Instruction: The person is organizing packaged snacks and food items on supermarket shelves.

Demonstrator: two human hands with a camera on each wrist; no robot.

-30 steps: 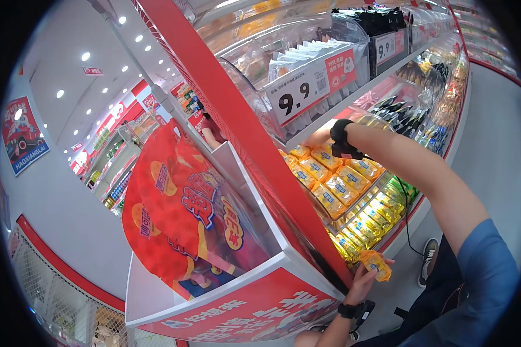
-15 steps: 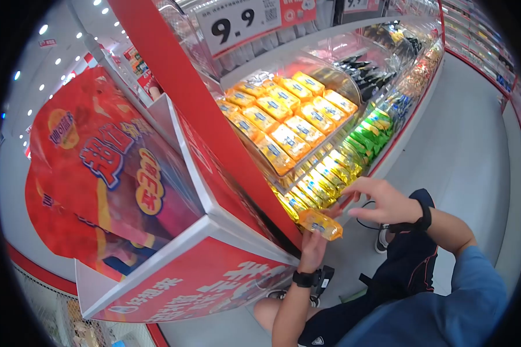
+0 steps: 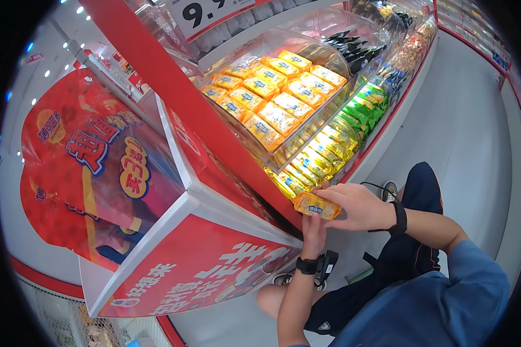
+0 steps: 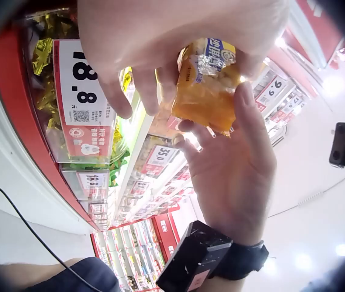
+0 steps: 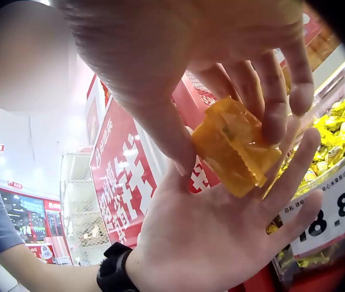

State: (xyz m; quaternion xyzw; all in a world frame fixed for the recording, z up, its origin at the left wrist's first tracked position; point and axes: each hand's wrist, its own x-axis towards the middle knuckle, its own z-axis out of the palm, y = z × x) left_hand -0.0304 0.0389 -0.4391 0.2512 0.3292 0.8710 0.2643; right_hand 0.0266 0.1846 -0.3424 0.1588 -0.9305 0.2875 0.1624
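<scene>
An orange packet point(image 3: 309, 203) point(image 4: 204, 100) point(image 5: 233, 146) is held between both hands low in front of the shelf. From below, the left hand point(image 3: 314, 238) point(image 5: 209, 240) grips it, a digit against its near edge; in the right wrist view other left fingers are spread. On the packet's right end, the right hand point(image 3: 362, 207) point(image 4: 233, 176) pinches it between thumb and fingers. The packet's label faces up in the head view, while the right wrist view shows its crimped orange wrapping. Fingers partly cover both ends.
Orange packets point(image 3: 278, 117) fill a clear bin above yellow-wrapped packs point(image 3: 312, 165) and green packs point(image 3: 366, 107). A white-edged red display box point(image 3: 231, 254) with a large red bag point(image 3: 69, 144) stands at the left. Grey floor point(image 3: 463, 115) runs along the shelf's right.
The right hand has come down from the shelf bin to the packet in the left hand and now pinches it. The head view has tilted downward.
</scene>
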